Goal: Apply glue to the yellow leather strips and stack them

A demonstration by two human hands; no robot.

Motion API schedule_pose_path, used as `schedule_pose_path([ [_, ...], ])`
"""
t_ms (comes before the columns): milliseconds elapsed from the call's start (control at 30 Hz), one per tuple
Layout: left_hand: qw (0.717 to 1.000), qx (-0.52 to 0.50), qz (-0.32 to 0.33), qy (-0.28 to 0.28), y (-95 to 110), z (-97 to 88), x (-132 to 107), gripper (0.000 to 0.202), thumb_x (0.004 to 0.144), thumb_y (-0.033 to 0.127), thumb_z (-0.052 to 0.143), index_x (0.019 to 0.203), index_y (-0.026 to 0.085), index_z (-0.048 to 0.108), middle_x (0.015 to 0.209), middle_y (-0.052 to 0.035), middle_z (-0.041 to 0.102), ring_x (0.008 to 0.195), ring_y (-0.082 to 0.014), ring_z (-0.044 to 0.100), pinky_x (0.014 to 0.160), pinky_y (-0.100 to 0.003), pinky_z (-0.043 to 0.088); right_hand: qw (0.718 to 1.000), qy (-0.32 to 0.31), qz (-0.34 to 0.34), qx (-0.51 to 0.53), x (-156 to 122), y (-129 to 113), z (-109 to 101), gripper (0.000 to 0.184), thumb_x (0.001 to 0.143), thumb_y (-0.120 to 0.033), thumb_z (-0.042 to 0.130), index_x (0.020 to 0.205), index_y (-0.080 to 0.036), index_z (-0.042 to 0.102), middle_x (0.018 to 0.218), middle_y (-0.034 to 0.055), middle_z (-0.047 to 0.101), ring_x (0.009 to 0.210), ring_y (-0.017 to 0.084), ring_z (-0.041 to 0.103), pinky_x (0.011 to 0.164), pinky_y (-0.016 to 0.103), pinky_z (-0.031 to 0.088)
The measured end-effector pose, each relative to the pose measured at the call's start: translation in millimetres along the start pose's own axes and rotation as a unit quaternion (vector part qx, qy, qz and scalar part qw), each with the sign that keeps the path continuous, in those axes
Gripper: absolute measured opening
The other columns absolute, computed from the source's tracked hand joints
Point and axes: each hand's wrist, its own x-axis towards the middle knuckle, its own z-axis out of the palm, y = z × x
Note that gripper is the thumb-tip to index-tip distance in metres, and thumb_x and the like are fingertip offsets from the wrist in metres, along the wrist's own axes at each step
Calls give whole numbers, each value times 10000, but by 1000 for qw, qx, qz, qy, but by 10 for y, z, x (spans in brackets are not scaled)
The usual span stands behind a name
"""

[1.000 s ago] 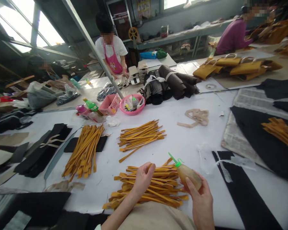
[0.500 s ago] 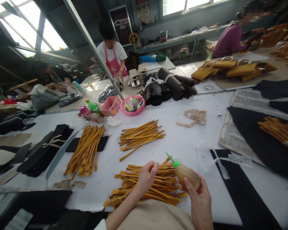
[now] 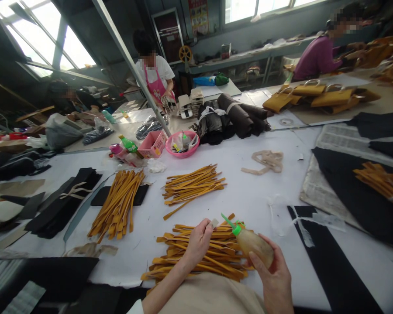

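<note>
My right hand (image 3: 277, 272) is wrapped round a squeeze bottle (image 3: 253, 244) of cloudy amber liquid, probably glue. Its green nozzle tilts up and left, towards my left hand. Between the thumb and fingers of my left hand (image 3: 199, 240) a small pale flat piece (image 3: 213, 223) sticks out; whether it is the end of something longer is hidden. Under both hands lies a spread pile of mustard-yellow straps (image 3: 170, 253). Beyond it rests a smaller bundle of the same straps (image 3: 194, 185).
More yellow straps (image 3: 118, 205) lie at the left beside tied black strips (image 3: 65, 205). A pink basin (image 3: 182, 150) and pink box (image 3: 153, 145) stand further back. Black material (image 3: 330, 261) lies at the right. Co-workers (image 3: 155, 74) work across the table; yellow handbags (image 3: 309, 93) lie there.
The bottle's nozzle has tipped lower and to the left, closer to my left hand. The pale piece in my left hand now shows more clearly.
</note>
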Motion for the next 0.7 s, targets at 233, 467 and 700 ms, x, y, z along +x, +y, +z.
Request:
schedule_pose_path([
  [233, 996, -68, 1, -50, 7, -36, -2, 359, 968, 492, 420, 785, 192, 493, 682, 36, 414, 613, -124, 355, 577, -233, 319, 993, -61, -67, -79, -38, 84, -111, 608, 623, -308, 881, 1176, -255, 634, 1199, 61, 660, 1041, 257, 656, 870, 335, 576],
  [467, 981, -173, -52, -66, 5, -19, 2, 340, 961, 503, 467, 853, 182, 498, 633, 60, 415, 557, -98, 306, 521, -222, 253, 979, -90, -112, -146, -29, 105, -121, 571, 680, -336, 848, 1200, -251, 627, 1234, 75, 639, 1094, 280, 633, 855, 345, 577],
  [700, 977, -199, -68, -46, -16, 23, -18, 262, 939, 419, 510, 848, 173, 507, 643, 52, 444, 568, -93, 333, 519, -213, 265, 953, -105, -170, -226, -12, 115, -99, 515, 758, -389, 795, 1217, -248, 612, 1200, 79, 638, 1042, 263, 643, 798, 329, 579],
])
